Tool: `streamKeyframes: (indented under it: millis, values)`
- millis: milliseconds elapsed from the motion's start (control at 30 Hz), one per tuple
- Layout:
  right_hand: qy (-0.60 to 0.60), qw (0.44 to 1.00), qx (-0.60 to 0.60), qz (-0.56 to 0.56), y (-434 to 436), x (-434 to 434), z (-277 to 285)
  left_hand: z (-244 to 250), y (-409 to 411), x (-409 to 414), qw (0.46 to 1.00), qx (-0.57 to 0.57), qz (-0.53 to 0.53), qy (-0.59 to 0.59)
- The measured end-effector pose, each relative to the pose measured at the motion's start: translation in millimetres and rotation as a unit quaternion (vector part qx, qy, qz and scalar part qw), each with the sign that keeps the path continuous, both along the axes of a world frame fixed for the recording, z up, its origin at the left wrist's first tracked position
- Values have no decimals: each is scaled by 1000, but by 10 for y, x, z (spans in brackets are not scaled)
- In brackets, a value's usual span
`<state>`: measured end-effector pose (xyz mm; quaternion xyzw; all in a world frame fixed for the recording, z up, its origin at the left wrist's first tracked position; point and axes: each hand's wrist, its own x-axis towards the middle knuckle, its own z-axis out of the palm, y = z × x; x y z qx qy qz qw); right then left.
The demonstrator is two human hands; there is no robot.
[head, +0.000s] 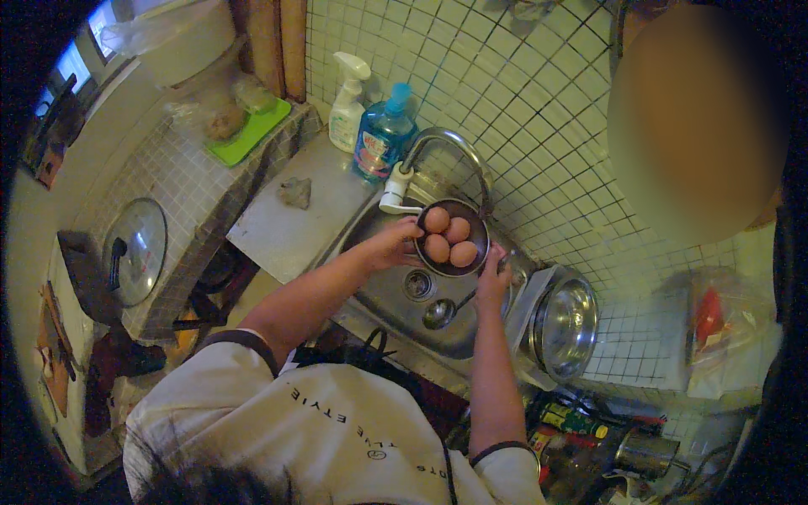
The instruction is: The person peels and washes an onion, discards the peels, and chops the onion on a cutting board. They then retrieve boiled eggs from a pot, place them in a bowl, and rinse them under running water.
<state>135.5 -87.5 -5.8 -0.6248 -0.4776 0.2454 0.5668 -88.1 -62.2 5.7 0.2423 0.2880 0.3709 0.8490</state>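
Several brown eggs (450, 236) sit in a round dark-lined metal bowl (482, 252) held over the sink. My left hand (401, 242) grips the left of its rim, with the fingers underneath. On the other side my right hand (493, 271) holds the bowl's lower right edge. Below the bowl a metal ladle (439, 314) rests in the stainless steel sink (385, 302), near the drain (417, 285). Its handle runs up behind my right hand; whether that hand touches it, I cannot tell. The curved metal faucet (464, 141) arches just behind the bowl, its white lever close to the rim.
Left of the sink, a grey rag (295, 192) lies on the counter. A spray bottle (346, 104) and a blue detergent bottle (384, 137) stand behind. Stacked metal basins (568, 322) are at the right. A glass lid (136, 252) and green cutting board (255, 132) lie further left.
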Motion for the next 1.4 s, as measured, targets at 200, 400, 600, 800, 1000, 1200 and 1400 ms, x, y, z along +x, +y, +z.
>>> streamKeyframes:
  millis: [200,400,600,800,1000,1200,1400]
  values:
    - [-19,975,-194,104,178,270,-109,-312,197,148,999,26,-26,-38]
    - [160,938,-253,175,247,304,93,-125,188,112,1000,-27,-13,-7]
    - [216,949,-206,106,280,317,82,-567,444,-6,807,360,152,443]
    - [99,947,-259,165,273,435,83,-572,454,-59,697,475,120,524]
    - [120,959,-236,105,226,369,-48,-448,465,-40,655,455,45,602]
    - [149,957,-231,96,198,297,22,-447,430,-50,651,457,59,603]
    - [113,972,-192,79,276,453,-266,-501,453,-19,654,460,74,596]
